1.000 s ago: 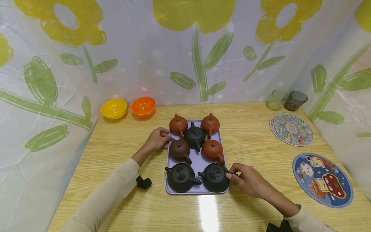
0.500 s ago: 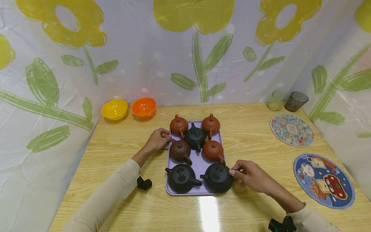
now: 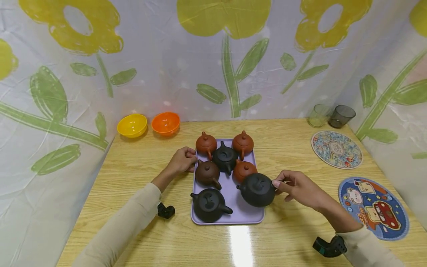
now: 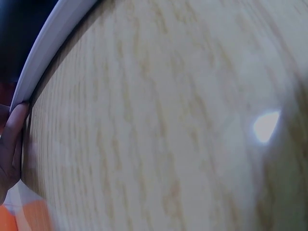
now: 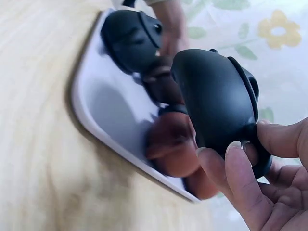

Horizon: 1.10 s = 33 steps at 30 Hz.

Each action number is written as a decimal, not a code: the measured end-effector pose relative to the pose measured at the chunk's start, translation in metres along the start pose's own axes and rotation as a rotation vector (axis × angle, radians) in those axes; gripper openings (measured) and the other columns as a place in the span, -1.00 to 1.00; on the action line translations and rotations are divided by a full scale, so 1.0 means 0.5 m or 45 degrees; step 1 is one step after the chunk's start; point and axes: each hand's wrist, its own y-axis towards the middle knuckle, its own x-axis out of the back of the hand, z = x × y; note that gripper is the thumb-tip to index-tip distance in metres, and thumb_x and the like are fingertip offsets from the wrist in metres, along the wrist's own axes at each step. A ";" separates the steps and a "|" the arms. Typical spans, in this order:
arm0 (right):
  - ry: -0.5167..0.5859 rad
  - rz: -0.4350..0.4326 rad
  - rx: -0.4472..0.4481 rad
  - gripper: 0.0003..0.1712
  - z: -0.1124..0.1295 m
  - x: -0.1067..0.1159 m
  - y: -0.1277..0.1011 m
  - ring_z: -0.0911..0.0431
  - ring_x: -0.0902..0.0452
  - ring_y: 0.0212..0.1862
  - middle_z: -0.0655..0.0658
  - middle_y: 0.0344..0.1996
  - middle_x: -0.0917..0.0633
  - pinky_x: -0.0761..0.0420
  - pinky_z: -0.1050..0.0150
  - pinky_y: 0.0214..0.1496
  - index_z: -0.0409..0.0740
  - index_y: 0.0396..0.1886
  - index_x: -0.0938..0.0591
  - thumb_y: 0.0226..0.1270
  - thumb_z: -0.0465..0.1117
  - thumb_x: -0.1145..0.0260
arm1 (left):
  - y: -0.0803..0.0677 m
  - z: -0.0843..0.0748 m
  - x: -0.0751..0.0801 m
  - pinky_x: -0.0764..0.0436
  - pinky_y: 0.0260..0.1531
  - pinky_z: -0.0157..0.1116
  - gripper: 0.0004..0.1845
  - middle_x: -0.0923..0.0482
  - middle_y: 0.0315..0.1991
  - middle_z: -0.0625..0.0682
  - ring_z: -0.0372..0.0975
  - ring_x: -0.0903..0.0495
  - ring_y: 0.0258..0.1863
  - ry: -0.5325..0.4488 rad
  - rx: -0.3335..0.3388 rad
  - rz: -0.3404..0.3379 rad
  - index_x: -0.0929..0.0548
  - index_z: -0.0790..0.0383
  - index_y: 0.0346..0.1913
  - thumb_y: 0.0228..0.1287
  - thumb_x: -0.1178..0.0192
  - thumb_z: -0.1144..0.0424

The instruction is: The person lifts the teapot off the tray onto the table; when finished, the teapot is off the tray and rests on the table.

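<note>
In the head view my right hand (image 3: 305, 190) pinches the handle of a large black teapot (image 3: 257, 190), held above the lower right of the lilac tray (image 3: 233, 213). The right wrist view shows thumb and fingers round the teapot's handle (image 5: 262, 161). My left hand (image 3: 182, 160) holds the tray's left rim, beside a dark brown teapot (image 3: 207, 173). Another large black teapot (image 3: 208, 205) sits at the tray's lower left. Behind stand a smaller black teapot (image 3: 225, 157) and reddish-brown teapots (image 3: 205, 144), one partly hidden by the lifted teapot.
Yellow (image 3: 132, 126) and orange bowls (image 3: 165, 124) stand at the back left. A greenish glass (image 3: 318, 115) and a dark glass (image 3: 341, 116) are at the back right. Two round mats (image 3: 337, 149) lie on the right. A flowered cloth (image 3: 150, 74) hangs behind the table.
The right hand has lifted the large black teapot off the tray's lower right corner, moving it up and slightly right. The left hand stays at the tray's rim.
</note>
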 end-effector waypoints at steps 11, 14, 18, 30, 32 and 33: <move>-0.043 -0.076 -0.022 -0.70 0.015 0.051 0.018 0.05 -0.73 -0.09 -0.29 -0.10 -0.70 -0.77 0.18 -0.26 -0.35 -0.10 -0.58 0.55 -0.14 -0.17 | 0.001 -0.001 0.001 -0.77 -0.49 -0.29 -0.65 -0.62 -0.11 0.24 -0.26 -0.63 -0.48 0.012 0.011 0.006 -0.48 0.41 0.14 0.33 -0.17 0.42; -0.047 -0.088 -0.021 -0.70 0.014 0.060 0.024 0.05 -0.73 -0.08 -0.31 -0.08 -0.69 -0.78 0.19 -0.25 -0.35 -0.09 -0.58 0.56 -0.14 -0.17 | 0.001 -0.001 0.000 -0.77 -0.49 -0.29 -0.65 -0.61 -0.12 0.23 -0.26 -0.62 -0.45 0.007 0.010 0.007 -0.47 0.41 0.14 0.33 -0.16 0.43; -0.058 -0.113 -0.018 -0.68 0.013 0.071 0.033 0.00 -0.72 -0.07 -0.31 -0.08 -0.69 -0.78 0.20 -0.23 -0.35 -0.07 -0.57 0.56 -0.12 -0.16 | 0.001 0.000 -0.001 -0.77 -0.49 -0.30 -0.66 -0.61 -0.14 0.22 -0.26 -0.61 -0.44 -0.002 0.012 0.002 -0.47 0.41 0.13 0.32 -0.16 0.44; -0.048 -0.140 -0.038 -0.65 -0.002 0.108 0.067 0.15 -0.72 -0.08 -0.34 -0.01 -0.68 -0.78 0.17 -0.19 -0.38 0.00 -0.54 0.59 -0.11 -0.12 | -0.001 0.000 -0.001 -0.76 -0.52 -0.30 -0.67 -0.60 -0.16 0.20 -0.25 -0.60 -0.48 -0.004 0.019 -0.006 -0.48 0.41 0.13 0.34 -0.19 0.42; -0.049 -0.141 -0.050 -0.63 -0.008 0.116 0.073 0.13 -0.73 -0.07 -0.33 0.01 -0.67 -0.78 0.16 -0.17 -0.38 0.00 -0.54 0.59 -0.10 -0.12 | -0.001 -0.001 -0.001 -0.76 -0.53 -0.30 -0.67 -0.60 -0.16 0.20 -0.25 -0.59 -0.50 0.006 0.020 -0.009 -0.48 0.40 0.13 0.34 -0.19 0.42; -0.048 -0.142 -0.054 -0.62 -0.011 0.120 0.076 0.13 -0.73 -0.06 -0.33 0.02 -0.66 -0.78 0.14 -0.16 -0.38 0.01 -0.53 0.60 -0.09 -0.11 | -0.001 -0.002 -0.002 -0.76 -0.53 -0.30 -0.67 -0.60 -0.15 0.21 -0.25 -0.59 -0.50 0.008 0.021 -0.011 -0.49 0.40 0.13 0.34 -0.20 0.42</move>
